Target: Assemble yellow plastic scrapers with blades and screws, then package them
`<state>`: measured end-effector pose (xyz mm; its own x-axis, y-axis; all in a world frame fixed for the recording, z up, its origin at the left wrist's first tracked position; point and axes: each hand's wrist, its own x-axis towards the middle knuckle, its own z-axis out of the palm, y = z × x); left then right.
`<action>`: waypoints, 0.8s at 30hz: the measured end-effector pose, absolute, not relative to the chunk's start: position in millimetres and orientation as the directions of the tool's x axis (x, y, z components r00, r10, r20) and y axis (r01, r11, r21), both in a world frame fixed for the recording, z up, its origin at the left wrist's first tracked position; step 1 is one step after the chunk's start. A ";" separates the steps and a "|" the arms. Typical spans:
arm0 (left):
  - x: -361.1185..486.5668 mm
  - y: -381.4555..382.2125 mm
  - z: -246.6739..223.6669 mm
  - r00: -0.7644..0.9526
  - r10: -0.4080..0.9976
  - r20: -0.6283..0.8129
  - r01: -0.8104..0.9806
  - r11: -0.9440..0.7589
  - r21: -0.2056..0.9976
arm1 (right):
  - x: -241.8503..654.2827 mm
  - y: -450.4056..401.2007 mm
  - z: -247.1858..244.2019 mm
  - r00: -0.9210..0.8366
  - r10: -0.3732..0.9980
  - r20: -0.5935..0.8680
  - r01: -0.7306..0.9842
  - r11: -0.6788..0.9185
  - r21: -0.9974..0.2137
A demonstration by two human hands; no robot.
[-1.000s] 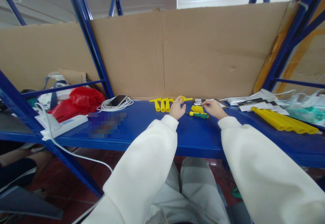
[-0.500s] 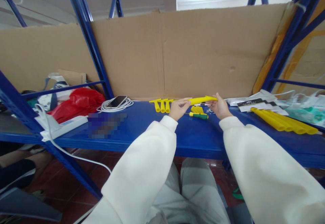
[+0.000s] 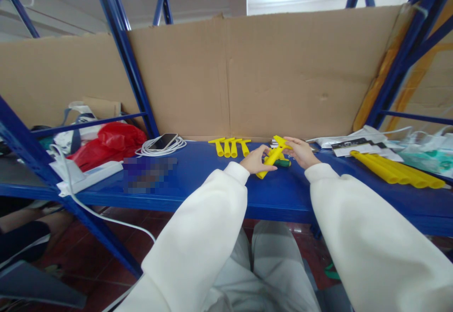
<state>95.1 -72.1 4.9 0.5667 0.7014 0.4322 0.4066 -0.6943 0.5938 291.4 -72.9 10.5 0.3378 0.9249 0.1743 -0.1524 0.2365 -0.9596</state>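
A yellow T-shaped plastic handle (image 3: 273, 156) is held slantwise above the blue shelf, its crossbar at the far end and its round end towards me. My left hand (image 3: 255, 160) has thumb and fingers closed about its shaft. At the crossbar, my right hand (image 3: 300, 152) pinches the side with its fingertips. Beneath the handle lies a screwdriver with a green and yellow grip (image 3: 284, 163), partly covered. Left of my hands, several similar yellow T-shaped handles (image 3: 227, 147) lie in a row by the cardboard.
Several long yellow tubes (image 3: 392, 169) lie side by side at the right, beside paper packets (image 3: 354, 147). To the left are a phone (image 3: 163, 141) on a coiled white cable, a white power strip (image 3: 94, 178) and a red bag (image 3: 111, 143). A cardboard wall (image 3: 269, 76) stands behind.
The yellow T-shaped handle has swung from lying sideways to pointing towards me, and lower. Both hands have moved closer together. Another handle in the row has come into sight.
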 end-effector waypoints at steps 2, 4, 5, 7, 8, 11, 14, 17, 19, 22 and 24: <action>94.5 -70.6 3.4 0.562 0.713 0.419 0.462 -0.691 0.556 | 291.9 -72.1 9.6 0.285 0.945 0.162 -0.148 0.210 -0.966; 93.1 -70.1 3.2 0.532 0.738 0.415 0.544 -0.674 0.501 | 292.4 -71.5 8.2 0.210 0.965 0.158 -0.132 0.188 -0.973; 92.1 -70.3 3.5 0.517 0.749 0.413 0.586 -0.662 0.467 | 292.5 -71.5 7.3 0.165 0.974 0.157 -0.113 0.176 -0.978; 90.3 -71.2 4.5 0.503 0.761 0.410 0.652 -0.645 0.397 | 292.2 -71.9 5.4 0.065 0.986 0.154 -0.060 0.158 -0.986; 89.6 -71.8 5.0 0.504 0.761 0.408 0.673 -0.642 0.367 | 291.8 -72.4 4.5 0.022 0.988 0.155 -0.034 0.156 -0.987; 89.0 -73.2 6.6 0.509 0.763 0.399 0.708 -0.634 0.310 | 291.7 -73.5 3.8 -0.062 0.981 0.185 0.028 0.187 -0.982; 89.9 -74.2 8.1 0.495 0.779 0.385 0.731 -0.613 0.301 | 295.8 -72.7 6.8 -0.019 0.972 0.235 0.185 0.235 -0.954; 90.7 -75.9 10.4 0.461 0.802 0.380 0.755 -0.579 0.308 | 305.6 -72.2 11.5 0.143 0.932 0.334 0.552 0.205 -0.808; 90.8 -77.6 12.3 0.432 0.821 0.374 0.777 -0.549 0.309 | 314.1 -73.9 14.0 0.261 0.886 0.382 0.773 0.046 -0.633; 90.4 -80.2 15.2 0.402 0.844 0.357 0.804 -0.511 0.304 | 326.2 -78.7 15.4 0.420 0.830 0.368 0.867 -0.247 -0.433; 90.1 -81.4 16.6 0.394 0.851 0.347 0.813 -0.499 0.301 | 332.6 -81.1 14.4 0.495 0.798 0.344 0.853 -0.372 -0.366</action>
<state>90.1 -81.4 16.6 0.3941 0.8511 0.3469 0.8128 -0.4990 0.3007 332.6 -81.1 14.4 0.4954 0.7978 0.3438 0.8530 -0.3718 -0.3662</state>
